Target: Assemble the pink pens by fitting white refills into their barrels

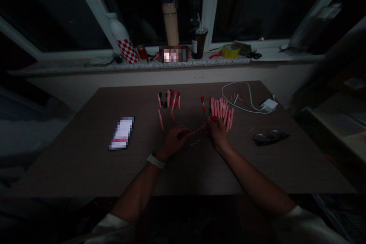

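Observation:
Over the middle of the table, a pink pen spans the gap between my two hands. My left hand pinches its left end with the fingertips. Closed around the other end is my right hand, and something red shows at its fingers. Below the pen lies a thin pinkish piece. Beyond my right hand, several pink pens lie side by side, with a red and black pen next to them. A second group of pink, red and black pens lies farther left, near a single pink pen.
A phone lies at the left. To the right are glasses and a white charger with a looped cable. The windowsill behind holds a checkered bottle, a tall flask, a drink cup and yellow tape.

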Demonstrator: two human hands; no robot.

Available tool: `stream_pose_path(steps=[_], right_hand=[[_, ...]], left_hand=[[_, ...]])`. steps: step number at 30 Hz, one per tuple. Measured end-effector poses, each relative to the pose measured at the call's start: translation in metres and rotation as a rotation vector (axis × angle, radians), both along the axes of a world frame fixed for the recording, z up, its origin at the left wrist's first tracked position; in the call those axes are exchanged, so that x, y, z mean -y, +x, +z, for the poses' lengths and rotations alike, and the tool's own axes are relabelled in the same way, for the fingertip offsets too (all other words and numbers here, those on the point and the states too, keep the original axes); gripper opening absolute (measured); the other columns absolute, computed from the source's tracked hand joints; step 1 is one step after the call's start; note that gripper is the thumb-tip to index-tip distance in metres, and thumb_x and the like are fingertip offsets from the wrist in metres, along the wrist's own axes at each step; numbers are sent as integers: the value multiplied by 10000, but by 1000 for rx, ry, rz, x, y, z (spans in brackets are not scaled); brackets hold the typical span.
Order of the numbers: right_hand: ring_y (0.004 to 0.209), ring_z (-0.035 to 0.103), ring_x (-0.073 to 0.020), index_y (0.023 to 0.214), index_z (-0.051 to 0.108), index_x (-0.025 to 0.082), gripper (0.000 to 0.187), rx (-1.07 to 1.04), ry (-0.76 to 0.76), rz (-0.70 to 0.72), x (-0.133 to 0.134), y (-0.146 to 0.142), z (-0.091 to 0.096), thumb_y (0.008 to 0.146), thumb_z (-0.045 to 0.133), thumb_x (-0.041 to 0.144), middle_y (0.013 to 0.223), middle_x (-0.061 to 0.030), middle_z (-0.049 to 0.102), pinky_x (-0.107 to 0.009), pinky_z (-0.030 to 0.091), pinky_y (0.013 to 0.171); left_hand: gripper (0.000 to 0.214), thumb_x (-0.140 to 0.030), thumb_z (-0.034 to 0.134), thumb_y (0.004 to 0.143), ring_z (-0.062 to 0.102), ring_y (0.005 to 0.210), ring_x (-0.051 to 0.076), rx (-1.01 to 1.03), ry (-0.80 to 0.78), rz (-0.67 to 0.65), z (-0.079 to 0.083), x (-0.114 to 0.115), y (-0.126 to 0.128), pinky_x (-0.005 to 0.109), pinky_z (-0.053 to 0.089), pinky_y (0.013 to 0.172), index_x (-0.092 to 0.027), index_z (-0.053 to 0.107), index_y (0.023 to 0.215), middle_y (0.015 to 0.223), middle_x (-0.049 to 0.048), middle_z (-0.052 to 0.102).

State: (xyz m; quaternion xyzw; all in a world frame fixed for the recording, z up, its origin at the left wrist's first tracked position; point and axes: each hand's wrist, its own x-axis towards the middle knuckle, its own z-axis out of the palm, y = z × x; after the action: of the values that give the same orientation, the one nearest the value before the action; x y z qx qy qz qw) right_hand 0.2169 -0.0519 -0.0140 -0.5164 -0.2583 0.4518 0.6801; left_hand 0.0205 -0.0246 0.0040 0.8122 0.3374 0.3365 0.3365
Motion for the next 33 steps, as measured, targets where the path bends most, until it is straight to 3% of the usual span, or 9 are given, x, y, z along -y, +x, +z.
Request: stream_pose_path(steps=[12, 20, 33], right_hand=[[535, 594, -122, 866, 555, 227, 350, 20, -35, 5, 1, -1, 4, 726, 712, 507, 701, 31, 690, -205, 413, 451], [531, 592, -117, 864, 546, 224, 351, 3, -28, 7, 1, 0, 3, 728, 709, 503, 738, 23, 703, -202, 410, 449], [522, 636, -127, 789, 551, 213, 350, -15, -51, 62, -1, 2, 2, 716, 721, 509, 739, 6, 718, -216, 462, 453]], left_hand=[[188, -341, 600, 905, 602, 865, 164, -26, -20, 3, 2, 1, 1, 282, 472, 788, -177, 656, 978, 956, 47, 657], [195, -349, 587, 912, 600, 799, 148, -56, -55, 29, 3, 3, 2, 256, 458, 713, -181, 652, 987, 926, 30, 667], [223, -374, 598, 900, 613, 799, 154, -43, -93, 55, -2, 1, 1, 270, 474, 719, -185, 645, 1008, 936, 30, 673]])
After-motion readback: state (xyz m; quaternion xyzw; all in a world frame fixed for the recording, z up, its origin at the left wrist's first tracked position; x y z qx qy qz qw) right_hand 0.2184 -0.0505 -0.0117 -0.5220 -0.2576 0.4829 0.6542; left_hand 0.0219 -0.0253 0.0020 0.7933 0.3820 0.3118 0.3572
